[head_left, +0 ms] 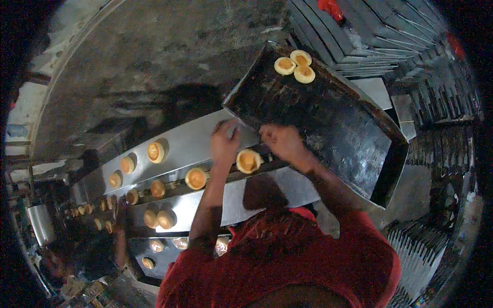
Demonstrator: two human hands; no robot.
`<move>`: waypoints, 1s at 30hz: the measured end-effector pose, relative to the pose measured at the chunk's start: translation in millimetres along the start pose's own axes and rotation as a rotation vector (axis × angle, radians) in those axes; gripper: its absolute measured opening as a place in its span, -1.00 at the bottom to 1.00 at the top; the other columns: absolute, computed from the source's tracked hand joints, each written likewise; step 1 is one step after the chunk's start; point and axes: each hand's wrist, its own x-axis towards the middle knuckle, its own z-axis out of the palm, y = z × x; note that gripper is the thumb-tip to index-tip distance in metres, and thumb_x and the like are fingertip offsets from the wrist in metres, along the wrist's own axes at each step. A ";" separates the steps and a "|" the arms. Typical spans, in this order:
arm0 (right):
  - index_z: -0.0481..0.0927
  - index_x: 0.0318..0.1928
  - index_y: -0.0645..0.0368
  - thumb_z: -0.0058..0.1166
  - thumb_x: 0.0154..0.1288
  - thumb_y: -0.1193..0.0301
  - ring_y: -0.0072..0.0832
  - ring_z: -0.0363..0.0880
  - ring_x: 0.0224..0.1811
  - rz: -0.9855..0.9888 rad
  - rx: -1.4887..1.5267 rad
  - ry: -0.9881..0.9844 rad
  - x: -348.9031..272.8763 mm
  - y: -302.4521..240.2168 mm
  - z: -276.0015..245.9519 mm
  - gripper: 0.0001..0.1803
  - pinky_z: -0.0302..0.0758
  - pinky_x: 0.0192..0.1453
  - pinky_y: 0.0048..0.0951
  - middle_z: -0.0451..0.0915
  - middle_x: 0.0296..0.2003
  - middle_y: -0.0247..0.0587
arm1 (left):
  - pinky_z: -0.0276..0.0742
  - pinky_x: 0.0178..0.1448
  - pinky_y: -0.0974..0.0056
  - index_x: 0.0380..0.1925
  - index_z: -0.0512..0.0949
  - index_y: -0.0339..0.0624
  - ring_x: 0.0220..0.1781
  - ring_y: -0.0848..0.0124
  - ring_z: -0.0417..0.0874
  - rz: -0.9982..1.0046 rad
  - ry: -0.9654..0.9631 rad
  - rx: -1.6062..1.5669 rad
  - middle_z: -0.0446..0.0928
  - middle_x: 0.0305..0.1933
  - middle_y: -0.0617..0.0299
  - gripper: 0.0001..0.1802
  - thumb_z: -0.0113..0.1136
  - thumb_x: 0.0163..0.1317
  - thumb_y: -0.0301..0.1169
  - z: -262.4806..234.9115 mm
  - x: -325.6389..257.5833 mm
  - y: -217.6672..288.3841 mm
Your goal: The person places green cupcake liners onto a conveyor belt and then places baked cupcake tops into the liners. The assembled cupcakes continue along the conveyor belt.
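My left hand is over the steel side ledge of a conveyor, near a corner of a dark baking tray. Its fingers are loosely curved, with a gap at the thumb and nothing visible between them. At the near rim of the dark baking tray, my right hand has its fingers curled; what they hold, if anything, is hidden. Three round pastries sit together at the tray's far end. Just below my hands, a round pastry with a dented top lies on the conveyor, and another pastry lies left of my forearm.
More pastries line the conveyor and its ledges toward the left. Another tray with wrapped pastries stands at lower left, beside a co-worker's arm. Stacked metal trays crowd the upper right, with more trays at lower right.
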 end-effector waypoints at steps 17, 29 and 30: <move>0.59 0.02 0.32 0.37 0.06 0.12 0.01 0.57 0.02 0.463 0.482 0.611 160.7 196.6 -113.7 -0.38 0.49 0.08 -0.13 0.60 -0.01 0.12 | 0.59 0.04 0.12 0.21 0.39 -0.32 0.16 0.11 0.59 -0.359 -0.447 -0.638 0.57 0.12 0.01 -0.40 0.16 0.27 -0.16 156.0 177.7 -22.2; 0.56 0.06 0.25 0.30 0.18 0.18 -0.19 0.57 0.03 0.265 0.490 0.468 87.9 50.9 -48.3 -0.48 0.45 0.18 -0.26 0.60 -0.06 -0.02 | 0.52 0.08 0.29 0.04 0.53 -0.25 0.00 0.44 0.59 -0.732 0.076 -0.667 0.59 -0.01 0.17 -0.56 0.23 0.34 -0.15 -92.3 -120.7 -89.6; 0.51 0.13 0.28 0.30 0.19 0.18 -0.23 0.56 0.04 0.319 0.824 0.460 74.9 28.6 -39.3 -0.41 0.44 0.19 -0.27 0.59 -0.04 -0.05 | 0.52 0.09 0.28 0.04 0.53 -0.25 0.00 0.42 0.59 -0.709 0.106 -0.647 0.60 -0.01 0.16 -0.55 0.23 0.34 -0.14 -97.2 -148.7 -128.3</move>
